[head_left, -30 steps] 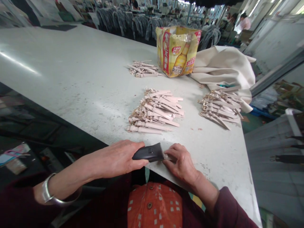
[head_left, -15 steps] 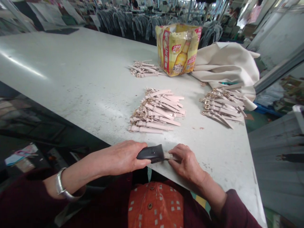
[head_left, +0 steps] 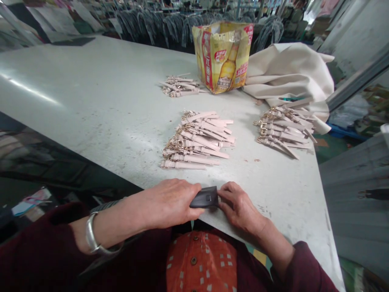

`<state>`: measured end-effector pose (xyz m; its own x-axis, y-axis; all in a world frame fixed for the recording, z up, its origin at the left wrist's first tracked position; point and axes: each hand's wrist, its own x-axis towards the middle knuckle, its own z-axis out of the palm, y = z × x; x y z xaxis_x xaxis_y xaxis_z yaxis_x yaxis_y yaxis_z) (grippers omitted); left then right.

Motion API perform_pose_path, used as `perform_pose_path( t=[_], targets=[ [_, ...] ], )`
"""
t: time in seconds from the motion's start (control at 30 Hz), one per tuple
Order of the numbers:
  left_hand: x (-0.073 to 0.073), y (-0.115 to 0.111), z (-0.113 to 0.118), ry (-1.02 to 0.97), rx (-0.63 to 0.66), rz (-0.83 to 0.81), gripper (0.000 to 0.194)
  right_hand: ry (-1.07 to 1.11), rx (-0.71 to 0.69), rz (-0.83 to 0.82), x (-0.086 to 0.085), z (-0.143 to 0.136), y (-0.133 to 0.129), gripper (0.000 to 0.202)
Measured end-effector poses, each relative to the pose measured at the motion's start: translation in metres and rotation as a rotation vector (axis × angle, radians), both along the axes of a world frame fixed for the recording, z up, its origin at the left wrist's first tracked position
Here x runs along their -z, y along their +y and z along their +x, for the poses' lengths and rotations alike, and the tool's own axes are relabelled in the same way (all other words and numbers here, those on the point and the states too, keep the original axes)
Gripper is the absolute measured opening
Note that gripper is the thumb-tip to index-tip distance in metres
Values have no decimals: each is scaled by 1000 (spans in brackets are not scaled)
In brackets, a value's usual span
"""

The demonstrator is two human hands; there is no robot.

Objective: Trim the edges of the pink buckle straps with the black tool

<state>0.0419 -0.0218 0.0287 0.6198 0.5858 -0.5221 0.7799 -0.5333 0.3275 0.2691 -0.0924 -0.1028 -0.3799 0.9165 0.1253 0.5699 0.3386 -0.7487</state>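
Note:
My left hand [head_left: 174, 200] is closed around a black, flat, oblong piece [head_left: 206, 198] with a small square mark on its face. I cannot tell its exact kind. At the right end of that piece, my right hand [head_left: 240, 205] pinches with thumb and fingers; whatever lies between them is hidden. Both hands are at the table's front edge. Just beyond them lies a pile of pale pink buckled straps [head_left: 197, 140], their gold-coloured buckles mostly toward the left.
A smaller strap pile [head_left: 180, 86] lies farther back, beside a yellow beer carton [head_left: 223, 61]. Another strap pile [head_left: 284, 127] is near the right edge, before a heap of cream sheet material [head_left: 288, 75]. The white table [head_left: 100, 93] reaches far left.
My left hand and the black piece have shifted right, up against my right hand. The pale, narrow part that showed between the black piece and my right fingers is now covered.

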Motion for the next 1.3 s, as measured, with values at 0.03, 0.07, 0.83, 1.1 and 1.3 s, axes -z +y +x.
perform_pose_path(
  t=[0.03, 0.07, 0.83, 1.1, 1.3],
  targets=[
    [0, 3, 0, -11, -16, -7, 24, 2, 5, 6, 1, 0, 0, 19],
    [1, 6, -2, -21, -37, -18, 25, 3, 10, 13, 2, 0, -1, 20],
    [16, 18, -29, -91, -141, -59, 28, 58, 121, 48, 9, -7, 3, 21],
    [3, 12, -61, -125, -284, 10, 37, -68, 176, 288, 12, -14, 8, 29],
    [10, -1, -67, -88, -272, -43, 33, -239, 18, 442, 11, -11, -1, 36]
  ],
)
